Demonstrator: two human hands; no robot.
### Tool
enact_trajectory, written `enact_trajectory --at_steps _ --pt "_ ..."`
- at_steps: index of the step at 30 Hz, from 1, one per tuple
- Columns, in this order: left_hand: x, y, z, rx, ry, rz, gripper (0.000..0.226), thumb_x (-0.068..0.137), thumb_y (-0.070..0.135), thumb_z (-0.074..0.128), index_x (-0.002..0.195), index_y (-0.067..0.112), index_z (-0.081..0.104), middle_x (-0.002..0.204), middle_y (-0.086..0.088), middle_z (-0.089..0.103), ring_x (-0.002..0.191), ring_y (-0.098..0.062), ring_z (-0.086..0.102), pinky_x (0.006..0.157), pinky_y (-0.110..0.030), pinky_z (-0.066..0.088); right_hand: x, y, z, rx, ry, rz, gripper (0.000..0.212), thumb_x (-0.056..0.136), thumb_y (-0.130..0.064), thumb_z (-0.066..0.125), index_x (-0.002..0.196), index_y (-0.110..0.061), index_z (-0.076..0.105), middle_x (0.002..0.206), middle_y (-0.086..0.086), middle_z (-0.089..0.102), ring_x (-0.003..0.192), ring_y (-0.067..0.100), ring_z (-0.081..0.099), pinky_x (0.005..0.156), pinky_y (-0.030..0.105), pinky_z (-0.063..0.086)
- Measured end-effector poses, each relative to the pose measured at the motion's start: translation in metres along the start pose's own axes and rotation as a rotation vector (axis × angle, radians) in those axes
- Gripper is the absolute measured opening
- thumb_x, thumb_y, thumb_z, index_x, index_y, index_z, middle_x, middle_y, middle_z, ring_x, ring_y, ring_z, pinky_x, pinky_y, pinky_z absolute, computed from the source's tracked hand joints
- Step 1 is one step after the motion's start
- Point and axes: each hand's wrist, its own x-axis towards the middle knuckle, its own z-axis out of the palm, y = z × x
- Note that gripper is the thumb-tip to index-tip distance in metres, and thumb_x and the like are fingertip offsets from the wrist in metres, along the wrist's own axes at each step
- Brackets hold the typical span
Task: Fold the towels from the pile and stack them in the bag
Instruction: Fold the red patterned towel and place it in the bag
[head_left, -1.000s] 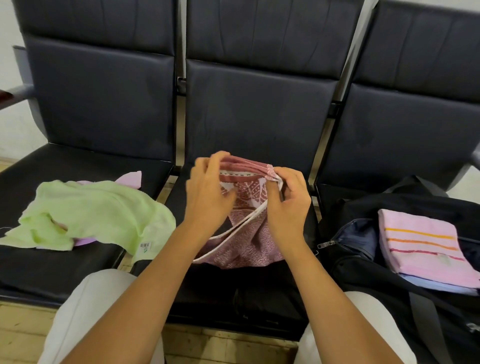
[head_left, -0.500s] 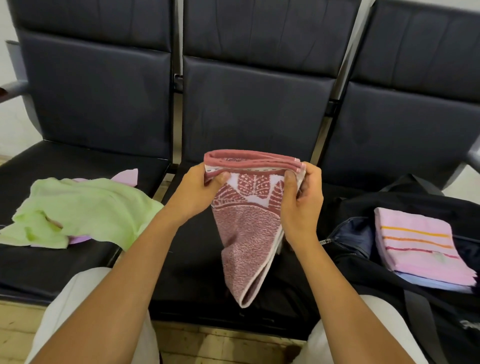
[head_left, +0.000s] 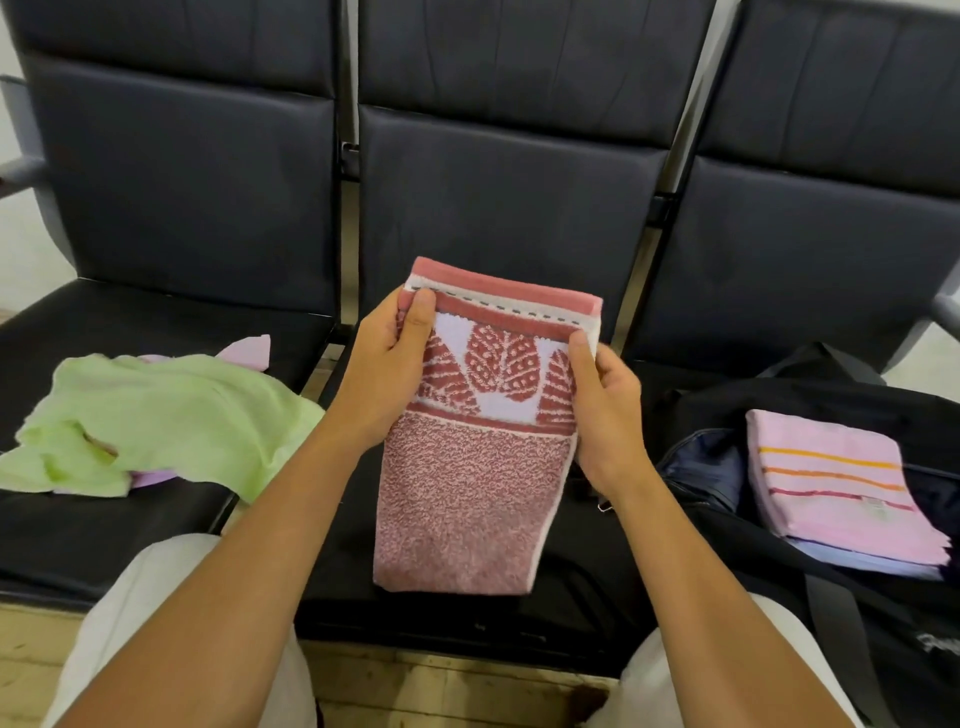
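Both hands, left hand (head_left: 387, 374) and right hand (head_left: 605, 410), pinch the folded red patterned terry towel (head_left: 467, 467); a pink striped folded towel (head_left: 831, 483) is stacked in the black duffel bag (head_left: 779, 405), a crumpled green towel (head_left: 156, 415) waits on the left seat's front edge.

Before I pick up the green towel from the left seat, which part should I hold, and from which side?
Probably the green towel is best taken at its right corner, the one hanging over the seat's front edge beside the left hand. That corner lies free; the crumpled left end covers a lilac cloth.

A waiting area — linked black padded seats (head_left: 498, 208) in a row.
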Motion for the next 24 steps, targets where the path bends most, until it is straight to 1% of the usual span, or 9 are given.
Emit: enact_trajectory --at_steps 2,5,7,10,14,17,20,22,24 --pt "0.001 0.000 0.001 -0.067 0.028 -0.049 0.032 0.100 0.046 0.036 0.109 0.022 0.057 0.087 0.007 0.067 0.076 -0.005 0.066 0.067 -0.018 0.053 -0.002 0.000 -0.002 0.097 -0.124 0.184 0.043 0.089 -0.047 0.054 0.112 -0.013 0.067 0.106 0.009 0.075 0.096 0.025 0.073 0.082 0.038 0.060" --pt "0.002 0.000 0.001 -0.148 0.080 -0.135 0.030 0.099 0.049 0.037 0.106 0.027 0.057 0.089 0.008 0.068 0.078 -0.007 0.068 0.069 -0.021 0.056 -0.004 0.004 -0.003 0.096 -0.301 0.312 0.053 0.085 -0.049 0.058 0.125 -0.014 0.063 0.120 0.011 0.070 0.109 0.029 0.068 0.096 0.042 0.054" --pt "0.004 0.001 -0.001 -0.194 0.116 -0.210 0.035 0.098 0.051 0.038 0.114 0.027 0.056 0.100 0.004 0.068 0.088 -0.011 0.069 0.074 -0.026 0.058 -0.006 0.005 -0.002 0.057 -0.383 0.389 0.050 0.083 -0.045 0.064 0.123 -0.014 0.064 0.115 0.009 0.072 0.105 0.025 0.069 0.098 0.040 0.052" --pt "0.006 0.002 -0.002 -0.187 0.149 -0.343 0.044 0.098 0.053 0.036 0.128 0.025 0.052 0.116 -0.001 0.064 0.099 -0.017 0.066 0.080 -0.030 0.059 -0.008 0.005 -0.002 0.052 -0.464 0.448 0.042 0.081 -0.038 0.066 0.117 -0.017 0.066 0.109 0.004 0.074 0.102 0.020 0.069 0.093 0.035 0.052" --pt "0.007 -0.001 -0.006 -0.173 0.138 -0.546 0.046 0.099 0.053 0.038 0.126 0.020 0.055 0.104 -0.003 0.066 0.090 -0.017 0.066 0.067 -0.028 0.056 -0.008 0.005 -0.004 0.183 -0.442 0.451 0.042 0.086 -0.029 0.062 0.125 -0.013 0.063 0.119 0.009 0.071 0.108 0.023 0.068 0.090 0.033 0.056" --pt "0.004 -0.003 -0.009 -0.380 0.069 -0.667 0.040 0.096 0.049 0.049 0.119 0.018 0.062 0.096 -0.003 0.070 0.085 -0.017 0.069 0.068 -0.031 0.057 -0.006 0.005 -0.003 0.213 -0.382 0.422 0.037 0.089 -0.028 0.060 0.123 -0.014 0.064 0.121 0.010 0.070 0.110 0.024 0.068 0.092 0.035 0.056" --pt "-0.001 -0.003 -0.010 -0.608 -0.035 -0.675 0.038 0.095 0.047 0.051 0.114 0.017 0.067 0.086 -0.001 0.072 0.073 -0.013 0.071 0.063 -0.027 0.056 -0.002 0.006 -0.003 0.261 -0.304 0.389 0.038 0.090 -0.029 0.060 0.124 -0.012 0.065 0.121 0.013 0.070 0.111 0.027 0.067 0.093 0.039 0.054" --pt "-0.003 -0.004 -0.010 -0.602 -0.118 -0.682 0.042 0.094 0.049 0.052 0.118 0.018 0.067 0.091 -0.002 0.073 0.077 -0.014 0.072 0.068 -0.030 0.054 0.001 0.006 -0.004 0.279 -0.275 0.387 0.036 0.091 -0.029 0.059 0.123 -0.012 0.065 0.119 0.013 0.070 0.109 0.028 0.067 0.093 0.040 0.054" --pt "-0.002 -0.007 -0.010 -0.539 -0.212 -0.701 0.042 0.088 0.044 0.061 0.121 0.018 0.065 0.099 -0.005 0.074 0.088 -0.019 0.071 0.076 -0.035 0.052 0.003 0.007 -0.006 0.281 -0.273 0.388 0.031 0.095 -0.027 0.057 0.121 -0.012 0.066 0.116 0.012 0.071 0.105 0.026 0.069 0.091 0.039 0.056"
